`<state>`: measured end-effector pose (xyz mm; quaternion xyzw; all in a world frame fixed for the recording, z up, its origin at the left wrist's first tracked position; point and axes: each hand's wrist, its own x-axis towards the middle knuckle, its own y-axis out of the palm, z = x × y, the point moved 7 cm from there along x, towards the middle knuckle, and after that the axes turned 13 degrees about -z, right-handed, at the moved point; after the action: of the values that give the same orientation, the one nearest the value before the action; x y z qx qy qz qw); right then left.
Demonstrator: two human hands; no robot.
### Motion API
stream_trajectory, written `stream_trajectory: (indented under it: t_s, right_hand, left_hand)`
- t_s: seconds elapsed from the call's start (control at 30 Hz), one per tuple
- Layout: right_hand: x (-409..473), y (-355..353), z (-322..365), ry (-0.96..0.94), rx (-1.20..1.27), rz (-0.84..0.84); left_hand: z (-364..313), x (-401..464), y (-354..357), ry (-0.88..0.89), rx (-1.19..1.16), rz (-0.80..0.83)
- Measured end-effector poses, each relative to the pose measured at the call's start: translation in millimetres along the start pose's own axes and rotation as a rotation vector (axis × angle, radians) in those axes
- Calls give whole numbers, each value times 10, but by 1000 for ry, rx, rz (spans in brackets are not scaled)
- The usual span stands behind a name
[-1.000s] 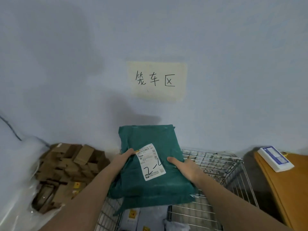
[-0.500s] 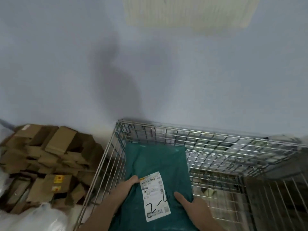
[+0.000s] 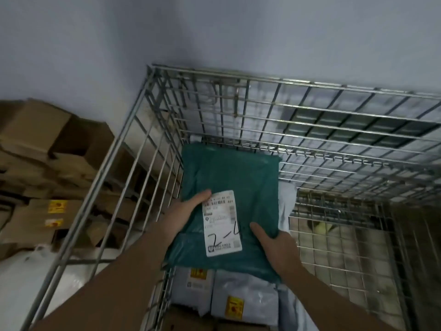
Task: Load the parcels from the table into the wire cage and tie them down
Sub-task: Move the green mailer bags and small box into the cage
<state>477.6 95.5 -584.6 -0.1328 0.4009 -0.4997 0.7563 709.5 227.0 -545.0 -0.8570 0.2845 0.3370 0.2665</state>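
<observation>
A teal plastic parcel [image 3: 229,173] with a white label marked "2-4" is held flat inside the wire cage [image 3: 238,78], near its back left corner. My left hand [image 3: 183,211] grips the parcel's left edge, thumb on top beside the label. My right hand [image 3: 276,244] grips its right edge near the front corner. Below it lie grey-white parcels [image 3: 245,299] with yellow stickers, partly hidden by the teal one. Another pale parcel [image 3: 286,206] shows under its right side.
A heap of flattened brown cardboard boxes [image 3: 57,163] lies left of the cage against the blue wall [image 3: 214,32]. A white plastic bag [image 3: 28,278] sits at the lower left. The cage's right half shows bare wire floor [image 3: 346,247].
Both hands have carried the teal parcel from above the cage rim down into the cage. My view has tilted downward, so the wall sign has left the frame.
</observation>
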Motion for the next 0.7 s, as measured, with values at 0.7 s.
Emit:
stream_trajectory:
  t_s: [0.7]
  right_hand:
    - [175,338,344,31,-315,193]
  left_hand:
    - [-297,-56,114,733,945,-262]
